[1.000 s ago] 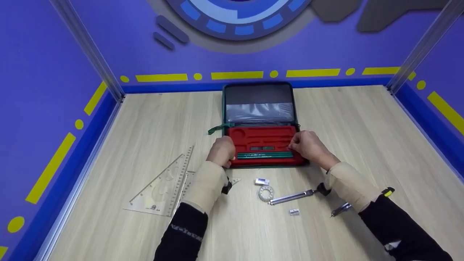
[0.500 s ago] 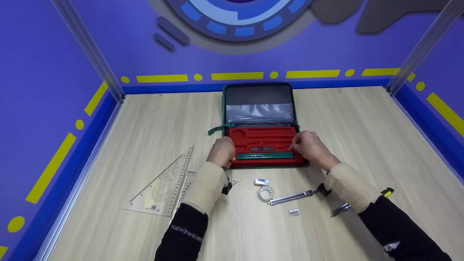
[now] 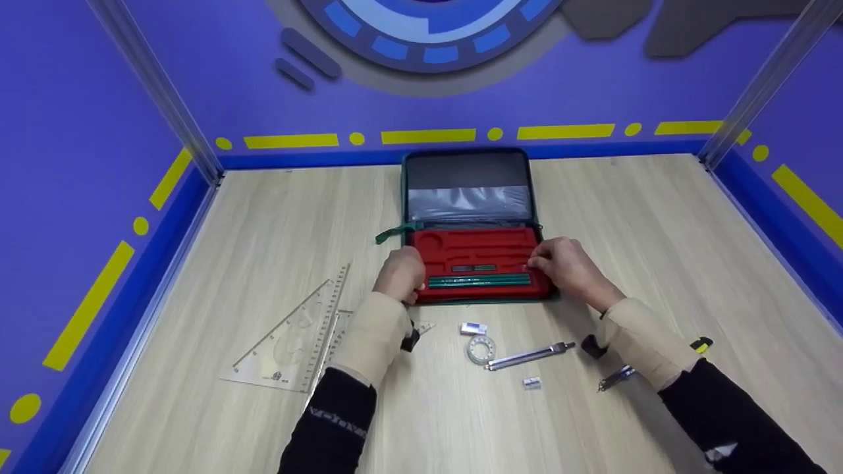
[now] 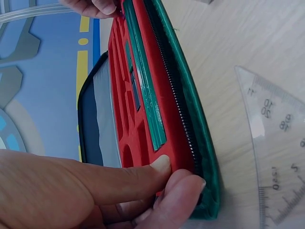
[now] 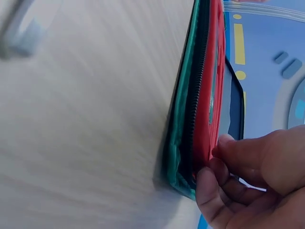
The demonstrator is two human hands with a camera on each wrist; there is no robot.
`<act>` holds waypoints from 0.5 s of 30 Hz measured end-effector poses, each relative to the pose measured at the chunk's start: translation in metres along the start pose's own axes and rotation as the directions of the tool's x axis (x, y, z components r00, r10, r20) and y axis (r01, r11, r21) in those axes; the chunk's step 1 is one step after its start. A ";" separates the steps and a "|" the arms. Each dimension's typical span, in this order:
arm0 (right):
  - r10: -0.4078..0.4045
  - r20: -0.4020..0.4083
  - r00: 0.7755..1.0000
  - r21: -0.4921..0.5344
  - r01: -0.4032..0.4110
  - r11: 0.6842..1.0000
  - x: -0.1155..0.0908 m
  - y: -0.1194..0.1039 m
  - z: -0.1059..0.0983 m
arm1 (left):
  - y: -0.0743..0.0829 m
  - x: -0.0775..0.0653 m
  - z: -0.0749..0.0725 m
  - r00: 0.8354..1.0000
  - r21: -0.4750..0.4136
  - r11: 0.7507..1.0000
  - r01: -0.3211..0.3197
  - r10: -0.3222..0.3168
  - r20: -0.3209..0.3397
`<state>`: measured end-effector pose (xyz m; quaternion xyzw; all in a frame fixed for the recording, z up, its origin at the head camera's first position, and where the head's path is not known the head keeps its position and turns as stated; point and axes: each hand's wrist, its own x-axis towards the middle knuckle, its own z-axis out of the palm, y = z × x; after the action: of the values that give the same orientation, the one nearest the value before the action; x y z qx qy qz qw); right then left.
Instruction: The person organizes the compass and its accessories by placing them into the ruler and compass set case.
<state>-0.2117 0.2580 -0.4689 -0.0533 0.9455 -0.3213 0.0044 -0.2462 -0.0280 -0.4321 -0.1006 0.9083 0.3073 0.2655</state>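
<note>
An open zip case holds a red moulded tray with green pencils and two small dark green pieces. My left hand grips the tray's left front corner between thumb and finger, as the left wrist view shows. At the tray's right end, my right hand keeps thumb and fingertips close together over the red surface. In the right wrist view, those fingertips touch or nearly touch the red edge. Whether a small thing lies between them is hidden.
Clear set squares lie left, partly under the left forearm. In front of the case are an eraser, a tape roll, a metal compass and a sharpener. Another metal tool and a black-yellow piece lie right.
Both hands stay at the two ends of the tray with almost no movement. My right forearm shifts slightly right, and the whole view shifts a little.
</note>
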 end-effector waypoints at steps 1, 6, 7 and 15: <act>-0.011 -0.001 1.000 0.000 0.011 1.000 -0.001 0.000 -0.001 | 0.000 0.000 0.000 1.000 0.006 1.000 -0.004 0.004 -0.003; -0.086 0.004 0.996 -0.032 0.086 0.996 -0.009 -0.001 -0.007 | -0.001 0.001 0.001 1.000 0.031 0.999 -0.027 0.027 -0.008; -0.096 0.009 0.995 -0.036 0.096 0.995 -0.011 -0.001 -0.008 | -0.001 0.002 0.001 1.000 0.035 0.999 -0.030 0.030 -0.008; -0.088 0.168 0.982 -0.059 0.099 0.993 -0.030 -0.012 -0.022 | 0.001 0.002 0.001 1.000 0.041 0.999 -0.022 0.023 -0.007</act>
<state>-0.1815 0.2652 -0.4450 -0.1244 0.9486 -0.2835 0.0659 -0.2475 -0.0270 -0.4334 -0.0860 0.9165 0.2911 0.2607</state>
